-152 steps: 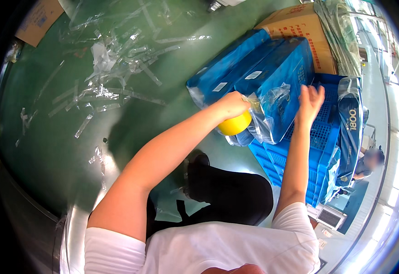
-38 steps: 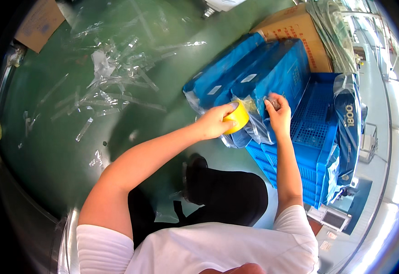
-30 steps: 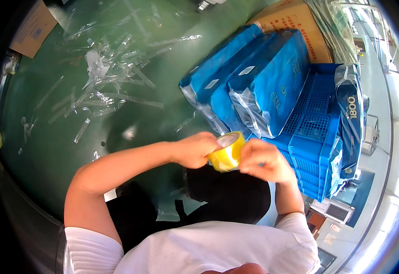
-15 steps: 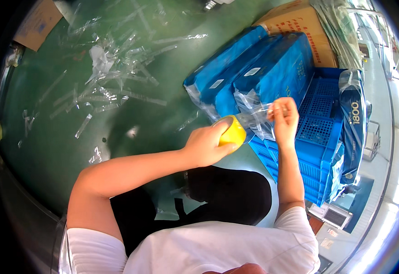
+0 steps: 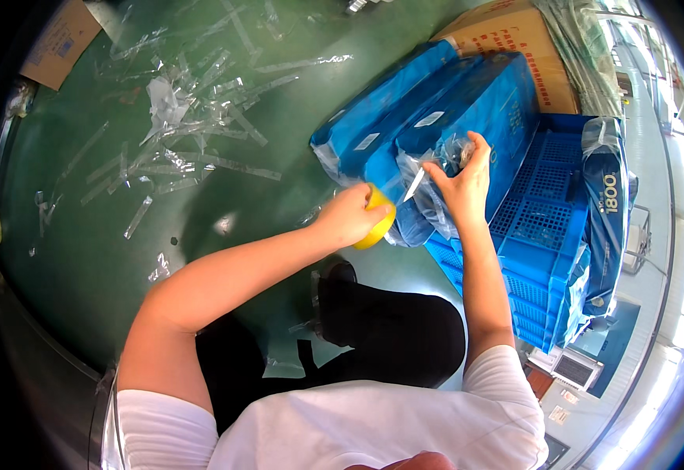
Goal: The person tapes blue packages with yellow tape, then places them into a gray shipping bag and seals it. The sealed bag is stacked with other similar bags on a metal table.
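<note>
My left hand (image 5: 346,218) is wrapped round a yellow roll of tape (image 5: 379,222), held low over the green floor. A short shiny strip (image 5: 415,185) shows between the roll and my right hand. My right hand (image 5: 463,180), its thumb and forefinger spread apart, is at the crumpled clear plastic (image 5: 453,153) on the near end of a blue wrapped package (image 5: 479,94). Its other fingers are partly hidden. Two more blue packages lie side by side to the left, the outermost one (image 5: 385,90) nearest the open floor.
A blue plastic crate (image 5: 541,223) stands to the right of the packages, with a dark blue bag (image 5: 602,211) against its far side. Behind is a brown carton (image 5: 506,39). Loose tape scraps (image 5: 193,117) litter the green floor at left. A cardboard box (image 5: 60,43) sits far left.
Both hands have shifted slightly left. The tape roll has tilted and moved toward me, and my right hand has gone from pinching the clear film to spreading its fingers at the package end.
</note>
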